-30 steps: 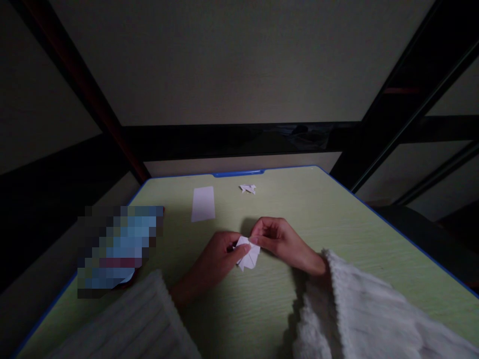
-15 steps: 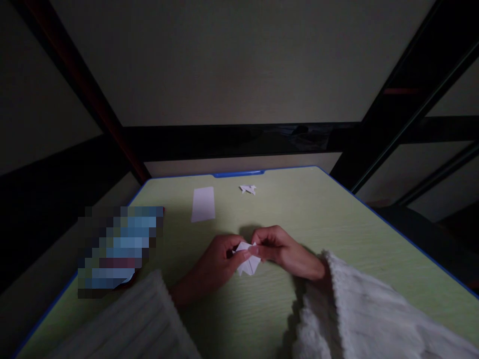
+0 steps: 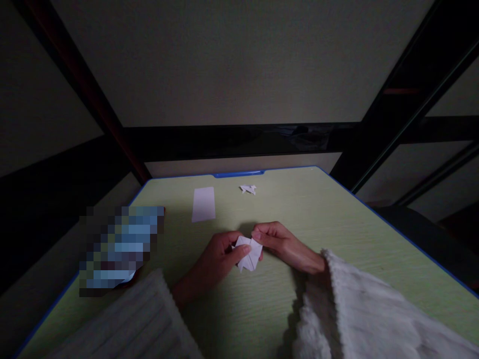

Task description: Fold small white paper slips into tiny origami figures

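A small white folded paper (image 3: 250, 258) with creases and pointed corners is held above the table between my two hands. My left hand (image 3: 220, 254) grips its left side, the thumb lying flat across the paper's face and the fingers behind. At the upper right corner, my right hand (image 3: 279, 242) pinches the paper between thumb and index finger. The fingers under the paper are mostly hidden. Farther back lie a finished-looking origami figure (image 3: 247, 189) of white paper and a flat white paper sheet (image 3: 203, 204).
The pale green table (image 3: 337, 219) has a blue edge and a blue handle (image 3: 239, 174) at its far side. On the left lies a device with a blurred-out screen (image 3: 125, 244). A wall panel (image 3: 239, 65) rises behind the table.
My right thumb has shifted from the paper's middle to its upper right corner, uncovering more of its face. My left thumb still presses on the paper.
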A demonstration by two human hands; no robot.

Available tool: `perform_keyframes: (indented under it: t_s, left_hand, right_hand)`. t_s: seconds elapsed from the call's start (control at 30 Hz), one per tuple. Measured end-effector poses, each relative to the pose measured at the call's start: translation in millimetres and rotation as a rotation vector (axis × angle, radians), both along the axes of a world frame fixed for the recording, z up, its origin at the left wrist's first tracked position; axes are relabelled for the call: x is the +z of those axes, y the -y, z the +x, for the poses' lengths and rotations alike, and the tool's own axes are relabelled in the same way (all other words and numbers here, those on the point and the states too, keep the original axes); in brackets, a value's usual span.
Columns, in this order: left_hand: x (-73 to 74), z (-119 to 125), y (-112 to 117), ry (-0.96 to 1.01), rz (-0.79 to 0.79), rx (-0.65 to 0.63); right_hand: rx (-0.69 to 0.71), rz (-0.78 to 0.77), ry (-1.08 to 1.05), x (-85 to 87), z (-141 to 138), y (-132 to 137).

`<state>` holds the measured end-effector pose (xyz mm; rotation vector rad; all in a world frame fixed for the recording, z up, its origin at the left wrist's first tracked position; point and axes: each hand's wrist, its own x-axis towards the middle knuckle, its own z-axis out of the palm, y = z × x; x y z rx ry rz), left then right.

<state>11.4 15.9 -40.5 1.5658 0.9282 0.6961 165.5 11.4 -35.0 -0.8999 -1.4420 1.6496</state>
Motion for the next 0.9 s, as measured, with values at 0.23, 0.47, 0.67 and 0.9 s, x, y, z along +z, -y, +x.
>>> perform_keyframes:
  t_s: [0.23,0.47,0.67,0.9]
  left_hand:
    - [-5.4,1.5,-5.3,0.143,-0.1,0.139]
    - [0.2,2.5,-6.2,0.153,-0.151,0.167]
    - [-1.1,0.5,-5.9,0.114,-0.147,0.154]
    - [-3.2,0.8,-6.2,0.108,-0.11,0.156]
  right_hand:
    - [-0.182,0.097,-0.111,3.0,-3.8,-0.2]
    - [-0.215,0.137,-0.033,-3.8,-3.6,-1.5]
    - [-0.239,0.092,-0.032,-6.4,-3.1,-2.1]
    - [-0.274,0.167,-0.058,-5.2,-5.1,0.4]
